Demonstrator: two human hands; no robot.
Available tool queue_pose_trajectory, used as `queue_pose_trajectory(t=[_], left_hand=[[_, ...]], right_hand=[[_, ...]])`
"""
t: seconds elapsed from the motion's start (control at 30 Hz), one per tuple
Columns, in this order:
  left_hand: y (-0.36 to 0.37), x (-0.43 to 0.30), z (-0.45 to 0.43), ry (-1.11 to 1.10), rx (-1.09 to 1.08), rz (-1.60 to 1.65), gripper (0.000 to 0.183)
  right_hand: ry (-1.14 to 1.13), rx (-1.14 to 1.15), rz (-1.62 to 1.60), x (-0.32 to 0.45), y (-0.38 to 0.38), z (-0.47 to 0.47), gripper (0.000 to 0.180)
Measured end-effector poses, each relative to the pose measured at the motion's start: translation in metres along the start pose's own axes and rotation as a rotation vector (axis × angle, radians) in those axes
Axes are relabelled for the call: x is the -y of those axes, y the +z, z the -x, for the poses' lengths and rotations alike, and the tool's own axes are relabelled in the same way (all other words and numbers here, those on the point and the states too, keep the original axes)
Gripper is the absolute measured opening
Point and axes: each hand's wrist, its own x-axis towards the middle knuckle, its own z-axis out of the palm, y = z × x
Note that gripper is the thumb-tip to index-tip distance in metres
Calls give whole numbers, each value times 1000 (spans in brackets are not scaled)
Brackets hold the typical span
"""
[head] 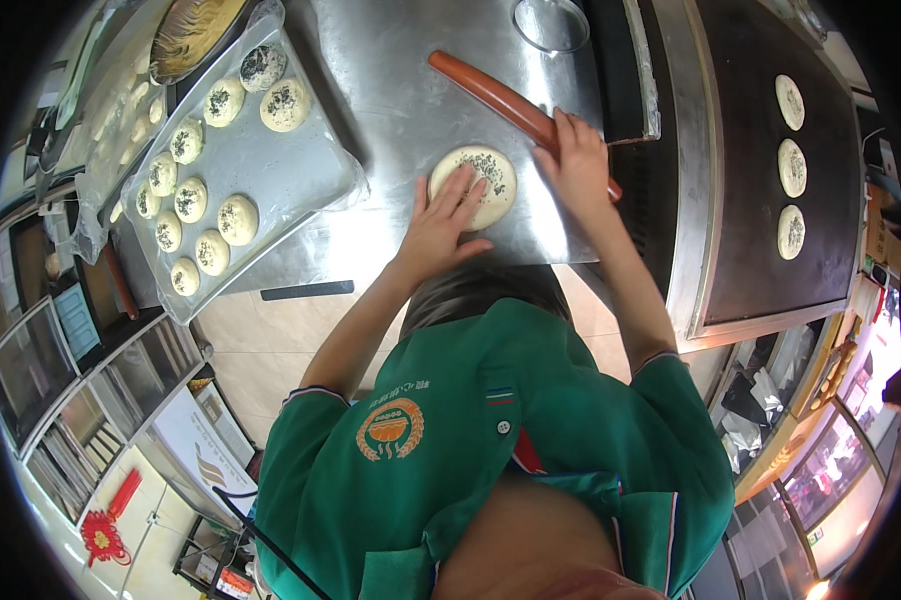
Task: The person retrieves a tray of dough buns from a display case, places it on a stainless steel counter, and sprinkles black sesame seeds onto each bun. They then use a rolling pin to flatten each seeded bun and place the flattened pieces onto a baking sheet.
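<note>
A flattened round of dough (495, 196) topped with dark seeds lies on the steel worktop (390, 112) before me. My left hand (447, 214) rests on its left part with the fingers spread. To the right, my right hand (579, 161) is closed over a reddish-brown wooden rolling pin (495, 94), which lies slanted with its far end towards the upper left. At the left, a plastic-covered tray (285, 169) bears several small seeded dough rounds (237, 220). My right palm is hidden from view.
On the right, a dark griddle plate (743, 262) holds three flat seeded rounds (792, 167). A round metal-rimmed dish (552, 22) stands at the worktop's far side. A pan of yellowish filling or paste (195, 37) is at the upper left, beyond the tray. Another rolling pin (120, 281) is at the far left.
</note>
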Motion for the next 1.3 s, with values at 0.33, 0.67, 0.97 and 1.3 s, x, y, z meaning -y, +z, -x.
queue_pose_trajectory(t=[0.33, 0.67, 0.97, 1.3], left_hand=[[-1, 22, -6, -491, -481, 617, 38], [15, 18, -42, -767, -93, 652, 17], [-57, -72, -84, -584, -459, 1580, 45], [-49, -197, -190, -302, 214, 1569, 55]], right_hand=[[-252, 431, -390, 61, 3, 92, 85], [560, 305, -1387, 55, 37, 87, 51], [483, -88, -1889, 56, -15, 53, 51], [561, -301, -2106, -83, -158, 87, 52]])
